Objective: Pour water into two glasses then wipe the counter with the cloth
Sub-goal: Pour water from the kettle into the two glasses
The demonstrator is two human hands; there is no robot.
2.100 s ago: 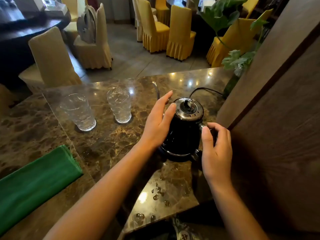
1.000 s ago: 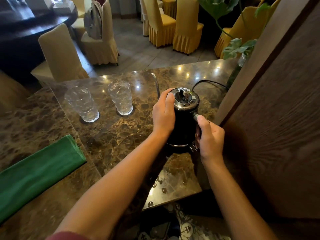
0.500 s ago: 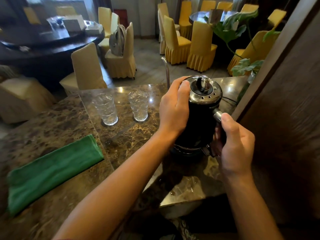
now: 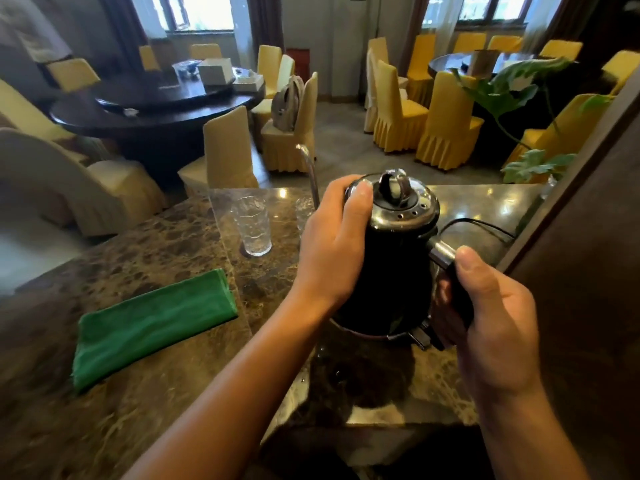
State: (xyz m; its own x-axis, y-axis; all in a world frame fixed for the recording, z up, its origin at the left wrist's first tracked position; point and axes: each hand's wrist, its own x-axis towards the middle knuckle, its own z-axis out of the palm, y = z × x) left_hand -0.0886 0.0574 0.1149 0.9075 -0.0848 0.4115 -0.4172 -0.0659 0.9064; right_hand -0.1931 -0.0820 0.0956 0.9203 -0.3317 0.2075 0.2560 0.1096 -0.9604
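Note:
A black kettle (image 4: 394, 268) with a steel lid and a thin gooseneck spout is held above the marble counter (image 4: 145, 393). My right hand (image 4: 491, 306) is closed around its handle. My left hand (image 4: 336, 244) presses flat against the kettle's left side, thumb at the lid's rim. One clear textured glass (image 4: 252, 225) stands upright on the counter beyond my left hand. A second glass (image 4: 304, 211) stands beside it, mostly hidden behind my left hand and the spout. A folded green cloth (image 4: 152, 323) lies on the counter at the left.
A black power cord (image 4: 485, 225) runs across the counter behind the kettle. A dark wooden panel (image 4: 571, 254) rises close on the right. A leafy plant (image 4: 530, 98) stands at the far right corner. Yellow-covered chairs and round dark tables fill the room beyond the counter.
Both hands closed on the kettle and lifted it off the counter, up and toward me. The view tilted upward, showing more of the room. Glasses and cloth stayed in place.

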